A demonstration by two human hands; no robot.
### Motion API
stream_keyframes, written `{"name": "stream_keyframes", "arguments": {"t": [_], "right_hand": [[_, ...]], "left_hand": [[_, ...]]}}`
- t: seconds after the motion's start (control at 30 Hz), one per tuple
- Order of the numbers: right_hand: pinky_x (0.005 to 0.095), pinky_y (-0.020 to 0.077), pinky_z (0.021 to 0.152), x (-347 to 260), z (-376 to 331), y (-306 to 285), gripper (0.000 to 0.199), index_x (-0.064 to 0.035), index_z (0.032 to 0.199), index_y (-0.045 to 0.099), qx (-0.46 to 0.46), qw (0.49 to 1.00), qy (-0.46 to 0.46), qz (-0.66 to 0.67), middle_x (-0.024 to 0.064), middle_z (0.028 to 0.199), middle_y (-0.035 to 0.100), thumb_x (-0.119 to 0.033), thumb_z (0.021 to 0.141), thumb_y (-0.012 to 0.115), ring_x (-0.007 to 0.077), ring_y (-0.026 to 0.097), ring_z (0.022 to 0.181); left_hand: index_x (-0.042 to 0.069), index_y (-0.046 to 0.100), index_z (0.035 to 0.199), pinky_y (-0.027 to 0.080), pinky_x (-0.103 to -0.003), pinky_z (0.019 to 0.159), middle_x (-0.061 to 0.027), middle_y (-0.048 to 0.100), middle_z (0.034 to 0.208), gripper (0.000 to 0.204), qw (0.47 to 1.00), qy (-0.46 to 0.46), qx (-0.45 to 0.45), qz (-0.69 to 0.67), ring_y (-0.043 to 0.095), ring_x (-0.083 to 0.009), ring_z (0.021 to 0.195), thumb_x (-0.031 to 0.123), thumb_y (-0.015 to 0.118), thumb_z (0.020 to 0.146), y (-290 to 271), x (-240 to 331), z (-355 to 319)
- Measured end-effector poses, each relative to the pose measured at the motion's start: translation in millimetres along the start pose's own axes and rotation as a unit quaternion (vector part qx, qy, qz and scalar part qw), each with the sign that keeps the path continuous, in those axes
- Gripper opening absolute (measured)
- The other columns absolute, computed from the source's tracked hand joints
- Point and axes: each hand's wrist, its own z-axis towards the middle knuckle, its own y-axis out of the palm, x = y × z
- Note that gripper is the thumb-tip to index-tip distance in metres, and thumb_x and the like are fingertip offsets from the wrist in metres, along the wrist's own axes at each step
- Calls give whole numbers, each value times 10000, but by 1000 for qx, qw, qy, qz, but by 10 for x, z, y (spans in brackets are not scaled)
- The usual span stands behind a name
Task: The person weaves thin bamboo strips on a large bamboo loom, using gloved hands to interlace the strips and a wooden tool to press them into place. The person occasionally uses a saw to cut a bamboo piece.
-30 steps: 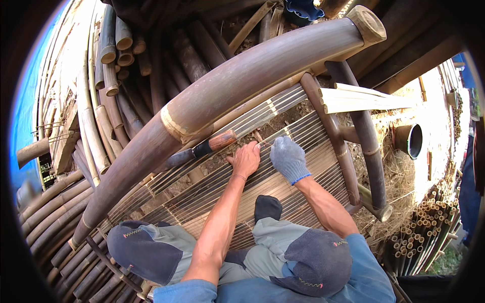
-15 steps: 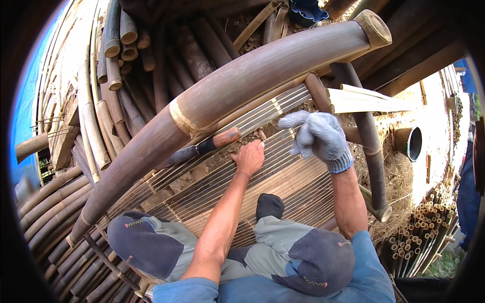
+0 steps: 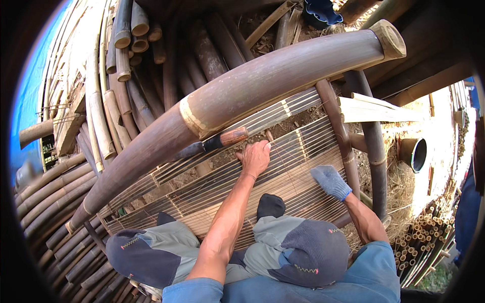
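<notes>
My bare left hand (image 3: 255, 157) is closed low over the rows of thin bamboo slats (image 3: 298, 164), fingers curled; what they grip is hidden. Nearer my right side, my right hand (image 3: 331, 182), in a grey knitted glove, has its fingers pressed together close above the slats; what is in them cannot be made out. A thin brown cord crosses the slats between the hands. Just beyond my left hand lies a tool with a reddish wooden handle (image 3: 234, 136) and a black collar, its dark far part partly behind a thick bamboo pole (image 3: 283, 65).
The thick pole arches across in front of me, joined to a dark bamboo post (image 3: 373, 141) at the right. Stacked bamboo poles (image 3: 65, 187) fill the left. At right are a bundle of thin canes (image 3: 424, 227), straw (image 3: 399, 197) and a round dark-mouthed container (image 3: 418, 155).
My gloved right hand has dropped down and toward me, from raised with spread fingers to low over the slats with fingers together. My left hand stays at nearly the same place on the slats.
</notes>
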Motion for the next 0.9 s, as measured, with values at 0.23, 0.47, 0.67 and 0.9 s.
{"name": "stream_keyframes", "arguments": {"t": [0.23, 0.47, 0.67, 0.9], "right_hand": [[339, 390, 564, 76, -9, 153, 420, 1, 746, 609, 29, 1000, -1, 6, 82, 631, 557, -333, 995, 559, 158, 499, 590], [278, 420, 555, 468, -539, 337, 235, -33, 1051, 653, 323, 908, 124, 235, 59, 823, 615, -239, 990, 555, 135, 528, 641], [347, 409, 827, 155, -1422, 691, 346, -7, 1219, 562, 377, 853, 243, -266, 156, 1104, 549, -176, 921, 611, 266, 502, 970], [423, 433, 1057, -1223, -796, 1711, 538, 7, 1353, 504, 277, 911, 44, -303, 244, 1351, 516, -129, 856, 658, 397, 515, 1253]], "left_hand": [[185, 646, 1272, 232, -790, 1016, -46, 665, 1274, 365, 1000, 12, -16, 4, 576, -314, 1211, 372, 469, 1014, -94, 6, 26], [78, 600, 1121, 409, -409, 980, -88, 540, 1102, 237, 917, 363, 139, 92, 528, -259, 1101, 107, 584, 887, -606, -839, -716], [109, 624, 1071, 432, -359, 1004, -51, 568, 1107, 221, 815, 468, -14, 342, 537, -210, 1124, 104, 621, 850, -1790, -2556, -1290], [153, 654, 962, 435, -342, 987, -7, 551, 1089, 146, 765, 522, -49, 374, 525, -187, 1090, 158, 649, 816, -1993, -3009, -1226]]}}
